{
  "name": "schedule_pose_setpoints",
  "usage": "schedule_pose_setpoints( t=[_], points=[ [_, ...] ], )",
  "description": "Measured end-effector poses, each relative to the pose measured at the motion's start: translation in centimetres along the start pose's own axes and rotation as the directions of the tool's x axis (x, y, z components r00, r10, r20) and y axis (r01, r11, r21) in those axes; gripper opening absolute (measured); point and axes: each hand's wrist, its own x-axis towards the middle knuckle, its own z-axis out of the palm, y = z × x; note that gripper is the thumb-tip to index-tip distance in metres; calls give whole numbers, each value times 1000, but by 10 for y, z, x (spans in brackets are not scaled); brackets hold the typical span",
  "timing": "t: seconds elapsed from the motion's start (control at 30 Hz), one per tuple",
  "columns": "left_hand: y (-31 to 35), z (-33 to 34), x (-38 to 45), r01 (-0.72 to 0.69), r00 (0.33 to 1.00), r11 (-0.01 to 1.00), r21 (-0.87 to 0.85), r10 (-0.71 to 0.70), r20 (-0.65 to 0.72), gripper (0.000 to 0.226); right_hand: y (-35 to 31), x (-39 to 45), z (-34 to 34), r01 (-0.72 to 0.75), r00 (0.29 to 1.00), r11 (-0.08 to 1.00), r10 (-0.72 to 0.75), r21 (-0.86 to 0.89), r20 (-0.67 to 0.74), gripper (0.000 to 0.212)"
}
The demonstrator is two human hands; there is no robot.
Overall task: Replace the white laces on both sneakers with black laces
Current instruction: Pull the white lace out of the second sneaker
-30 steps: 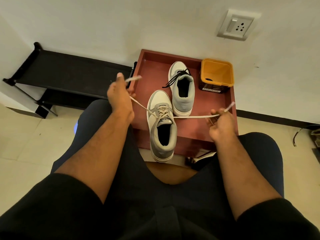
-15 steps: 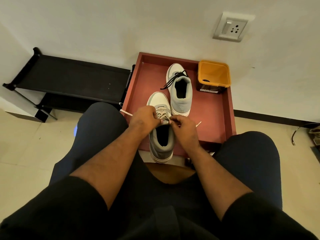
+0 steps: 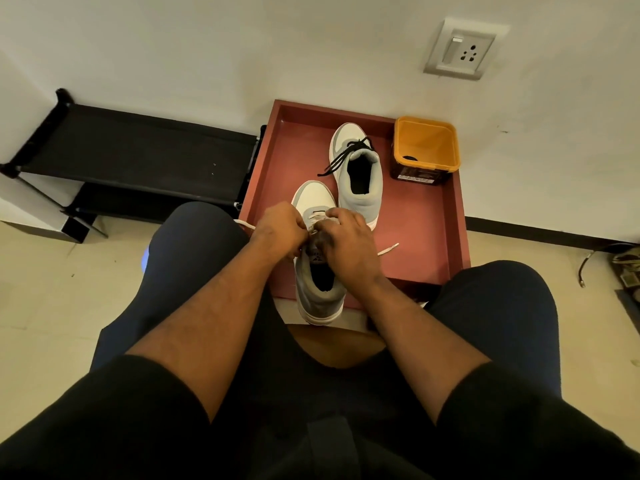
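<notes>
fingers (image 3: 332,216) on near sneaker (image 3: 317,271), red tray (image 3: 426,237), white wall (image 3: 242,46).

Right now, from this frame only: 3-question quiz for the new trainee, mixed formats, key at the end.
1. True or false: the far sneaker already carries a black lace.
2. Multiple choice: where do the left hand and right hand work? A) at the orange container B) at the lace area of the near sneaker C) on the black rack
3. Fill in: both sneakers sit on a ____ tray, with a white lace end lying on it.

Key: 1 true; 2 B; 3 red
</notes>
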Motion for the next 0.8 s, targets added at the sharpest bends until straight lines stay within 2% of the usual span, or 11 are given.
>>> schedule_pose_setpoints(
  t=[0.1,0.2,0.23,0.3,0.37,0.4,0.43,0.53,0.6,0.67,0.8],
  points=[
    [-2,-2,-1,12,1000,998,-54,-11,21,9,-4,7,5,39,999,998,-39,-55,0,15],
    [-2,-4,-2,36,998,995,-91,-32,45,9,2,9,-1,-101,989,983,115,154,-88,9],
    [-2,-5,-1,51,998,994,-97,-46,50,8,7,8,-5,-185,964,942,229,280,-133,6],
    [0,-5,-1,75,996,993,-96,-70,54,6,22,4,-13,-390,846,782,513,485,-147,6],
    [2,-4,-1,78,996,994,-82,-74,47,6,36,-2,-17,-523,742,663,664,536,-98,11],
    [2,-4,-1,70,997,995,-72,-67,42,6,38,-6,-18,-530,750,676,655,511,-89,10],
    [3,-3,-1,57,998,996,-61,-55,37,6,36,-8,-18,-492,801,739,591,460,-93,15],
    [3,-4,-3,12,999,999,-31,-11,35,7,19,-6,-9,-205,972,948,226,245,-60,33],
    [3,-5,-4,-13,999,1000,-21,14,35,11,6,-3,2,-48,998,999,48,13,-28,27],
    [1,-5,-5,-29,999,1000,-11,30,31,14,1,-3,7,-42,999,996,40,-79,-18,19],
    [0,-6,-5,-22,1000,1000,-12,22,12,9,16,-9,-7,-205,969,977,210,51,-129,11]
  ],
)
